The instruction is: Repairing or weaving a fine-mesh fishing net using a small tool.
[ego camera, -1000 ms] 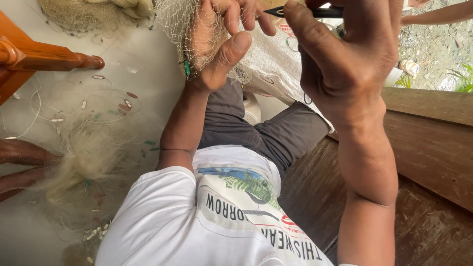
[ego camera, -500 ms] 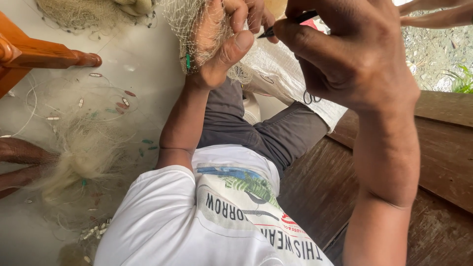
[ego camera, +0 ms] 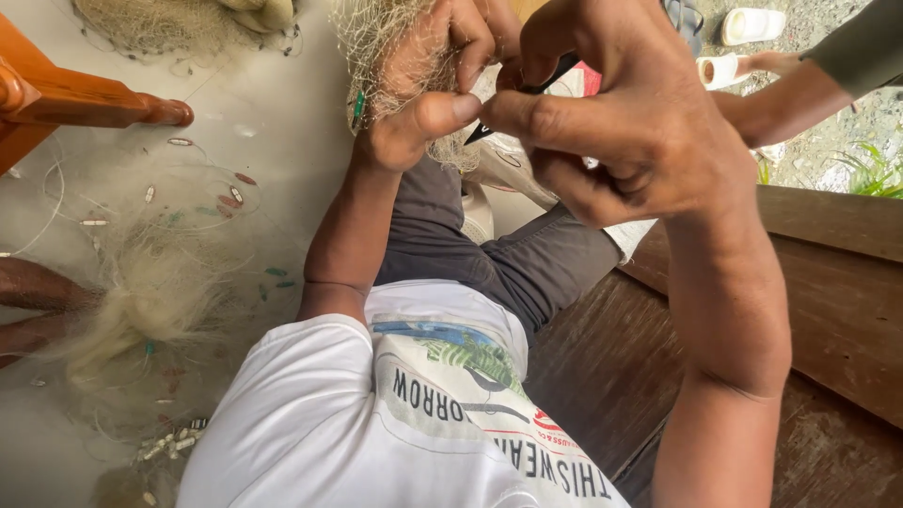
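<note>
My left hand point(ego camera: 423, 89) is raised at the top middle and closed on a bunch of pale fishing net point(ego camera: 376, 38), thumb pointing right. My right hand point(ego camera: 625, 132) is just to its right, fingertips almost touching the left thumb. It pinches a thin black pointed tool point(ego camera: 527, 99) between fingers and thumb. The tool's tip lies at the net by the left thumb. Most of the tool is hidden in the fingers.
More net point(ego camera: 160, 282) with small floats and weights is spread on the pale floor at left. An orange wooden furniture leg point(ego camera: 85, 99) juts in at top left. I sit on a dark wooden bench point(ego camera: 818, 310). Another person's arm point(ego camera: 800, 85) reaches in at top right.
My right hand has dropped and moved left until it meets my left thumb, bringing the black tool to the net. The left hand keeps its grip on the net.
</note>
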